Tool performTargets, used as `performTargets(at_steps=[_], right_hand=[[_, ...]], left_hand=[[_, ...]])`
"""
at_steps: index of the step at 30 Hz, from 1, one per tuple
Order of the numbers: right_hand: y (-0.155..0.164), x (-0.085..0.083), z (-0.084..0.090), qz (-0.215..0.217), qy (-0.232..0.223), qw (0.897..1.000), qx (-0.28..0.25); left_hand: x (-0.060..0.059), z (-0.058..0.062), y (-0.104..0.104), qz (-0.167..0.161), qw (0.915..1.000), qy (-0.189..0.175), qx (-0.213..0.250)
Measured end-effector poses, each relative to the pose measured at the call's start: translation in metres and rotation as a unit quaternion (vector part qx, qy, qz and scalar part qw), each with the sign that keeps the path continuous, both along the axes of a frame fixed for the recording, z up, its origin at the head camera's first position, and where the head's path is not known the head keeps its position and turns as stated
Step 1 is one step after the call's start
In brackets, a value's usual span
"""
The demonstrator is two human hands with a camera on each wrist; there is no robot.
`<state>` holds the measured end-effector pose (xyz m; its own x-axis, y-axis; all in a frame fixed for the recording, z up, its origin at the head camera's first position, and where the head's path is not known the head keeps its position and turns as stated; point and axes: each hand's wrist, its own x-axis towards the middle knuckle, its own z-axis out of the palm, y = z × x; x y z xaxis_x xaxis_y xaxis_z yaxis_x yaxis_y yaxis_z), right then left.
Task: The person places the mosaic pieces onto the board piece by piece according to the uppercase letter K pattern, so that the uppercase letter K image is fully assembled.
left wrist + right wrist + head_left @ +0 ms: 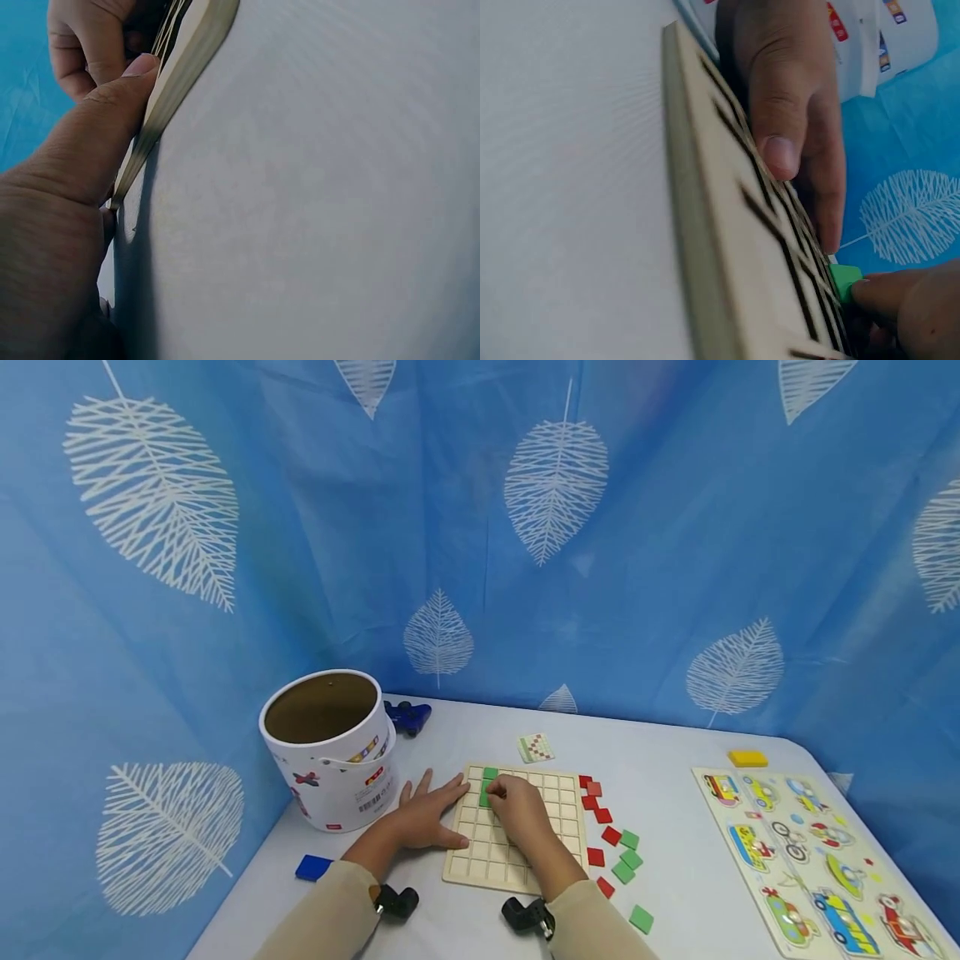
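A pale wooden grid board [480, 852] lies on the white table [675, 810]. My left hand [429, 814] rests flat at its left edge, fingers straight and thumb against the rim; the left wrist view shows that thumb [112, 127] pressing the board edge [180, 67]. My right hand [501, 793] hovers over the upper left cells and pinches a green tile [484, 798], seen close in the right wrist view as the green tile [845, 281] held just above the board [735, 247]. Another green tile [491, 773] sits in the top row.
Loose red tiles [602, 815] and green tiles [630, 860] lie right of the board. A pattern card [536, 747] lies behind it. A white bucket [330, 752], a blue toy [407, 716] and a blue tile [312, 867] are left. A vehicle puzzle [810, 852] and yellow block [747, 758] are right.
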<state>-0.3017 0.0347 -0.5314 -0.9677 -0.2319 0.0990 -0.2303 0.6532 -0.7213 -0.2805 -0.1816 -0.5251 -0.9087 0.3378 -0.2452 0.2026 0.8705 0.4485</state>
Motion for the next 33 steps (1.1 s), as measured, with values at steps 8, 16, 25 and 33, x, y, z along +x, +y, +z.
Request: performTargets(at_steps=[8,16,25,33], right_hand=[[0.011,0.009,-0.001,0.045,0.071,0.992,0.093],[0.067,0.032,0.016,0.023,0.036,0.999,0.026],[0.198,0.048,0.006,-0.138,-0.073,0.984,0.087],[0.215,0.048,-0.004,-0.121,-0.096,0.983,0.097]], left_hand=[[-0.002,-0.001,0.006,-0.002,1.0000,0.008,0.001],[0.001,0.003,0.005,0.004,1.0000,0.002,-0.001],[0.006,-0.001,-0.001,0.016,0.9999,-0.001,0.004],[0.004,-0.005,0.005,0.009,0.9999,0.000,0.012]])
